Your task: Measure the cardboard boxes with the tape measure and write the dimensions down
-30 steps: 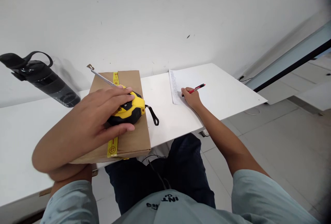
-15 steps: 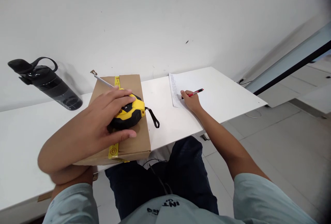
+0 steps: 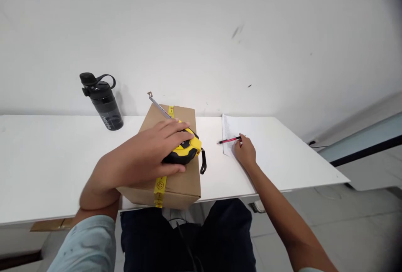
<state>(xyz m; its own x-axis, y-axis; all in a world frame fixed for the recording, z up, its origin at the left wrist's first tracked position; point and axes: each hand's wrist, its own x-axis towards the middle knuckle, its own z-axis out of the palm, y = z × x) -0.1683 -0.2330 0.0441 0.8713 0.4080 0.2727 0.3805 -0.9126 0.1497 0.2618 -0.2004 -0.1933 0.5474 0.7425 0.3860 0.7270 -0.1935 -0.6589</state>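
My left hand (image 3: 163, 144) is wrapped over a yellow and black tape measure (image 3: 191, 144), fingers on top and thumb along the near side. The tape measure rests on a brown cardboard box (image 3: 184, 182) banded with yellow smiley tape (image 3: 160, 186). A short length of metal blade (image 3: 160, 106) sticks out past the box's far left edge, its hook in the air. My right hand (image 3: 246, 151) pinches one end of a red and black pen (image 3: 230, 139), which points left. Under that hand lies a white sheet of paper (image 3: 264, 136) with small writing along its left side.
A dark water bottle (image 3: 106, 106) with a loop handle stands at the back left of the white table (image 3: 56, 159), near the wall. A black wrist strap (image 3: 203, 161) hangs from the tape measure beside the box. The table's front edge runs just above my legs.
The pen has turned in my right hand: its free end stuck out to the right and now reaches left. My view has shifted. My left hand stays on the tape measure.
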